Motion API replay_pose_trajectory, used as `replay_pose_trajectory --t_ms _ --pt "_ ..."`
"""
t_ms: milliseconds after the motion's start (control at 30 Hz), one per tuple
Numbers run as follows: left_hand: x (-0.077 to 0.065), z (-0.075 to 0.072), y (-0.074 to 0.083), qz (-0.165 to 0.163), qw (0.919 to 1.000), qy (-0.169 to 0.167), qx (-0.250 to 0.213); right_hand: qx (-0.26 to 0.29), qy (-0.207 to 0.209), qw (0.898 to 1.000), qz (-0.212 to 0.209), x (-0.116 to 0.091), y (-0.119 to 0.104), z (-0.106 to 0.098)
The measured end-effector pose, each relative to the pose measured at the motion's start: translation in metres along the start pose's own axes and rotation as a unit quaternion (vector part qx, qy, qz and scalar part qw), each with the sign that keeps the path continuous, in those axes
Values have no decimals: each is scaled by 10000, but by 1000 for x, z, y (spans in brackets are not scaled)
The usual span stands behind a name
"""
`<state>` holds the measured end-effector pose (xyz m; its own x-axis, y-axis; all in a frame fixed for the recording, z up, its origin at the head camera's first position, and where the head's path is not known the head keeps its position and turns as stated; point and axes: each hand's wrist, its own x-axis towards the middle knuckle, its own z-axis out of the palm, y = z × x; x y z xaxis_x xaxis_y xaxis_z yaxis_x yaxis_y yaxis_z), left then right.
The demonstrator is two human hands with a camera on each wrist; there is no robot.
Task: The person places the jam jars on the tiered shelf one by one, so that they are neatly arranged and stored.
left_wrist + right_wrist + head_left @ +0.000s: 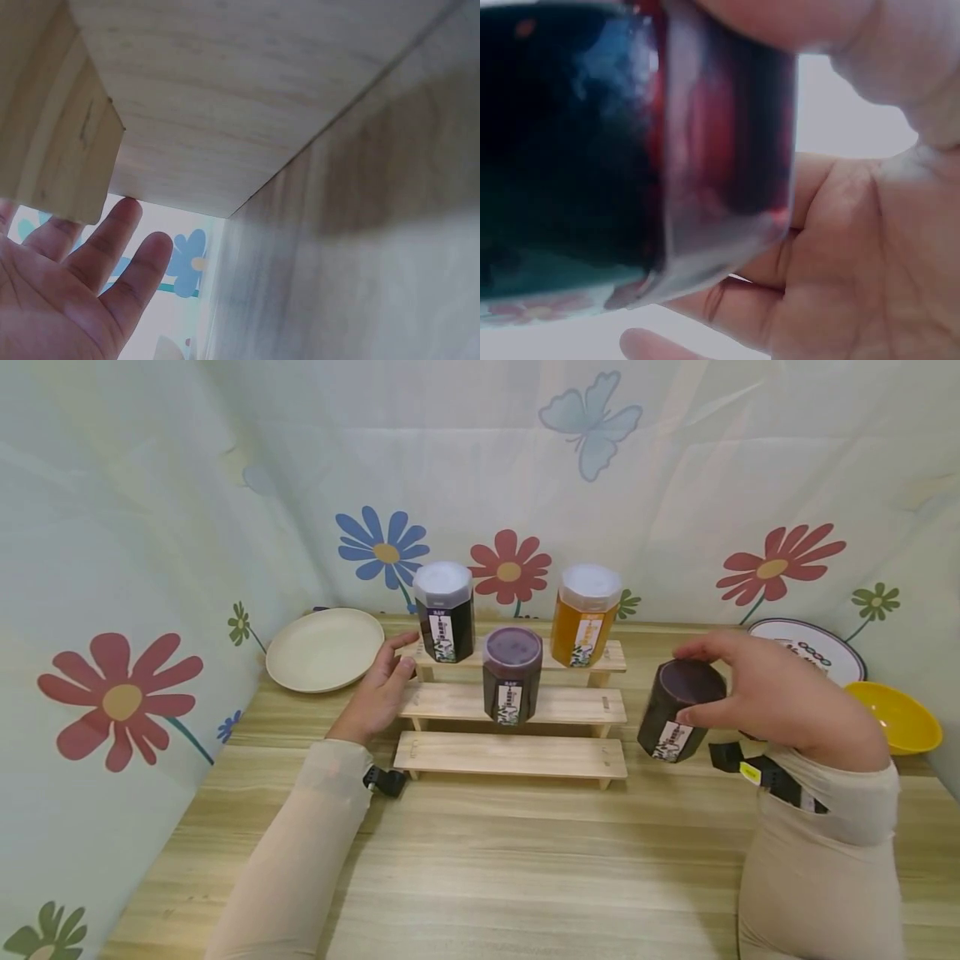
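A three-step wooden display rack point(510, 753) stands mid-table. My left hand point(381, 689) is at the left end of its top step, fingers point(124, 289) fairly straight and right at the wood. On the top step sit a dark jar point(444, 614) with a white lid and an orange jar point(583, 618). A dark jar with a purplish lid point(512, 677) occupies the middle step. To the right of the rack, my right hand point(787, 697) grips another dark jar point(675, 710) from above, thumb and fingers around its lid end. This jar is tilted; its dark red contents show in the right wrist view.
A cream plate point(326, 650) lies at the back left. Behind my right hand are a white dark-rimmed plate point(806, 639) and a yellow bowl point(900, 718). A flowered curtain point(660, 527) hangs along the back and left of the wooden table point(555, 868).
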<state>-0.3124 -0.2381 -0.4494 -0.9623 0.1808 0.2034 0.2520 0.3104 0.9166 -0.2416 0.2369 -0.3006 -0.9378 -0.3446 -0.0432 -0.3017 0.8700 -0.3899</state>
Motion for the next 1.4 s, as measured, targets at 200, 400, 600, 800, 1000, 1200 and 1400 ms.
replay_pose_trajectory --t_ms 200,400,600,800,1000,1200,1400 --pt "0 1 0 36 10000 -23 -33 -36 -170 9996 -223 -5 -12 2" --pt "1 1 -1 63 10000 -21 -19 363 -353 9935 -1019 -5 -22 8" --pt "0 1 -1 59 10000 -2 -58 -22 -342 9888 -1453 3 -31 18" --pt "0 2 0 49 9999 -26 -111 -170 -353 9860 -1620 9 -37 26" --pt "1 2 0 66 9999 -20 -132 -27 -500 9850 -1653 13 -39 29" --pt "2 2 -2 59 9999 -44 -144 0 -444 9841 -1722 16 -40 33" --pt "2 1 -4 87 9999 -23 -91 67 -405 9834 -1767 20 -46 38"
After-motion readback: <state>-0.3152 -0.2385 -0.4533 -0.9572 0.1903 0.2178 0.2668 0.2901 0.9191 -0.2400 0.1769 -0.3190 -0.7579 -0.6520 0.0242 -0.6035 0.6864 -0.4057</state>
